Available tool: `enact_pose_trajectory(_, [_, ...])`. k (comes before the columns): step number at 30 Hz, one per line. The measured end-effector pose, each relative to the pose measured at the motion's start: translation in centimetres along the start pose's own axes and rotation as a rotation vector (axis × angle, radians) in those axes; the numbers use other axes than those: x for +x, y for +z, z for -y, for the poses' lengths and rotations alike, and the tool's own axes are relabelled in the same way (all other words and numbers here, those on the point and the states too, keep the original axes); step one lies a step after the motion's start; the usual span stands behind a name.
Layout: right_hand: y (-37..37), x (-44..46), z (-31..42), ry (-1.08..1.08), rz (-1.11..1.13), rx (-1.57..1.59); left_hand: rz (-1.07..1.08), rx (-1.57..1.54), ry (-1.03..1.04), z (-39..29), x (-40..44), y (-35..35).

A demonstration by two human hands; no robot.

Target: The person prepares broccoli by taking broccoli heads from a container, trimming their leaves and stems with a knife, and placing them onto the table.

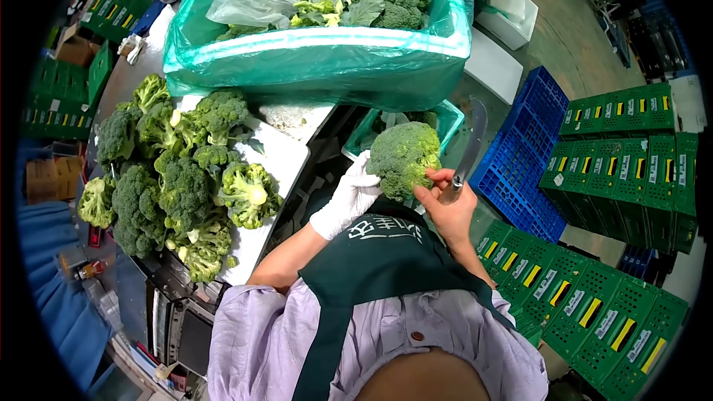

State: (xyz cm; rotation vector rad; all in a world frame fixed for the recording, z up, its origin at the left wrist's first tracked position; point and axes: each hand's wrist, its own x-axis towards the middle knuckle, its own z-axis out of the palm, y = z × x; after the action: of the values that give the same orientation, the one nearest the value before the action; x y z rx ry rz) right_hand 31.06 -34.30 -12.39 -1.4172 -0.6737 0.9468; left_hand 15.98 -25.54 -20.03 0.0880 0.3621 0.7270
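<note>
One head-cam view: L hand (356, 191), gloved, part-closed on broccoli head (402, 157), held up in front of my apron (371, 256); R hand (450, 212), bare, curled round knife (474, 142), thumb + fingertip on florets; IMO steady w/ L, keep edge angled outward, pinch lightly so florets don't snap; broccoli's domed, tight, dk green, yellower toward R edge.

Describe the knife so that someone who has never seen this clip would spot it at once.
Start at the big blue pallet right of the picture's centre. Just left of it is the person's bare right hand, with the knife pointing up out of it. Its long, curved metal blade sets it apart from the round green broccoli beside it.
</note>
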Motion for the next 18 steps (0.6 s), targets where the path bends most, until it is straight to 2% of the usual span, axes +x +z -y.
enact_pose_trajectory(5, [-0.4,-0.6,0.6,-0.112,-0.038,0.113,-0.018,-0.069,-0.147,-0.3,0.0,-0.5])
enact_pose_trajectory(10, [-2.1,-0.3,-0.1,-0.116,-0.106,0.009,-0.113,-0.223,-0.169,0.5,0.3,-2.7])
enact_pose_trajectory(12, [-2.9,-0.1,-0.8,-0.134,0.013,-0.358,-0.111,-0.324,-0.293,0.3,0.5,-3.8])
enact_pose_trajectory(13, [-2.8,-0.5,-1.1,-0.042,0.004,-0.309,-0.111,-0.323,-0.293,0.3,0.4,-3.8])
enact_pose_trajectory(14, [-2.5,-0.8,-1.2,-0.043,0.004,-0.308,-0.084,-0.332,-0.29,0.4,0.3,-3.6])
enact_pose_trajectory(17, [-1.6,-1.3,-0.8,-0.177,0.016,-0.57,-0.015,-0.373,-0.302,0.4,0.3,-3.8])
enact_pose_trajectory(18, [-1.3,-1.4,-0.9,-0.177,0.016,-0.57,0.026,-0.404,-0.317,0.5,0.3,-4.1])
